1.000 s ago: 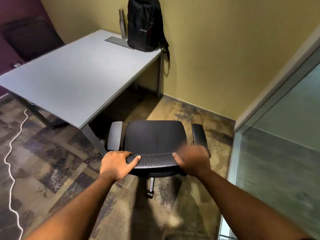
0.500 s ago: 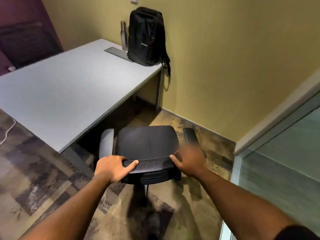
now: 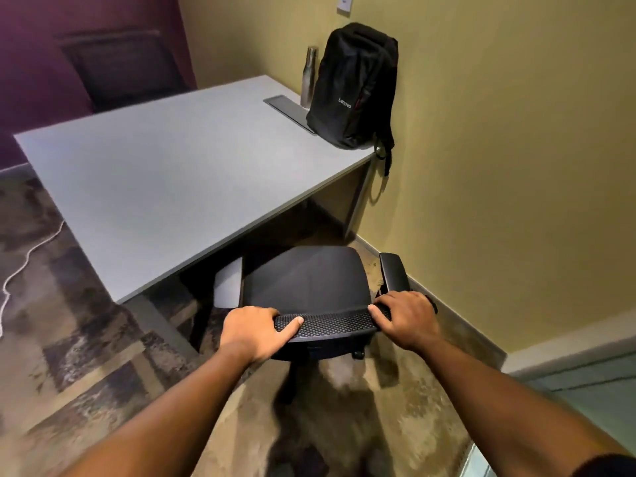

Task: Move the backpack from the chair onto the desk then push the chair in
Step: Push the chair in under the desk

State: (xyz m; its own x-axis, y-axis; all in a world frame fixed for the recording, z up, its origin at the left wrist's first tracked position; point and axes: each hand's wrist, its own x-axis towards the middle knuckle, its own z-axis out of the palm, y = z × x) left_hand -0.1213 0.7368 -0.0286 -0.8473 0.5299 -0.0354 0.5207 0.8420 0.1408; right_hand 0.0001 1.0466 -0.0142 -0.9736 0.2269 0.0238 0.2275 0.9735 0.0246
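A: Where do we stand with the black fabric backpack (image 3: 354, 87)?

B: It sits upright on the far right corner of the pale grey rectangular desk (image 3: 165, 173), leaning toward the yellow wall, one strap hanging off the edge. A slim metal bottle (image 3: 308, 77) stands just beside it. We judge that half of the task done.

A: So we are on the black office chair with the mesh backrest (image 3: 309, 284). How are we holding it?

B: Our left hand (image 3: 253, 330) is wrapped over the left end of the backrest's top rail, thumb lying along the mesh. Our right hand (image 3: 406, 316) is curled over the right end. Both are closed on the rail, about equally near.

A: Which way does the chair have to go from our fingers?

B: Straight away from us, toward the desk's near edge. The seat's front left already slips under the tabletop, and the grey left armrest (image 3: 229, 282) is partly tucked beneath it, while the black right armrest (image 3: 394, 271) is still out in the open, near the wall.

A: So the chair sits skewed to the desk edge?

B: We think so. The rail runs left to right between our hands, so we likely need more push from the right to square it.
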